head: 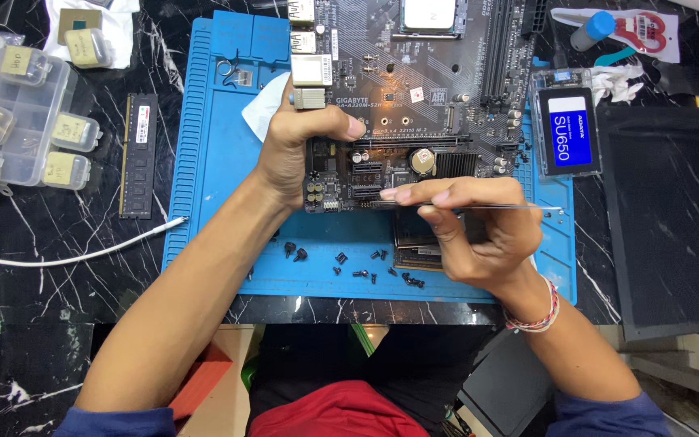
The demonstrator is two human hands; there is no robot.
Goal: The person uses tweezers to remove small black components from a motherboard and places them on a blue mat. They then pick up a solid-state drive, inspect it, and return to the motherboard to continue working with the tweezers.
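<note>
A dark computer motherboard (414, 89) lies on a blue work mat (220, 170). My left hand (297, 146) grips the board's left edge beside the silver rear ports (311, 73), thumb on top. My right hand (479, 231) holds thin metal tweezers (519, 207) in a pinch, lying sideways along the board's near edge, with the fingertips touching the board near a slot. A round coin battery (421, 159) and a black heatsink (456, 164) sit just beyond my fingers.
Several small black screws (366, 271) lie on the mat's near part. A memory stick (139, 154) and clear boxes (22, 113) are at left, a boxed drive (568, 129) at right, a white cable (74, 255) near left, a black mat (673, 218) far right.
</note>
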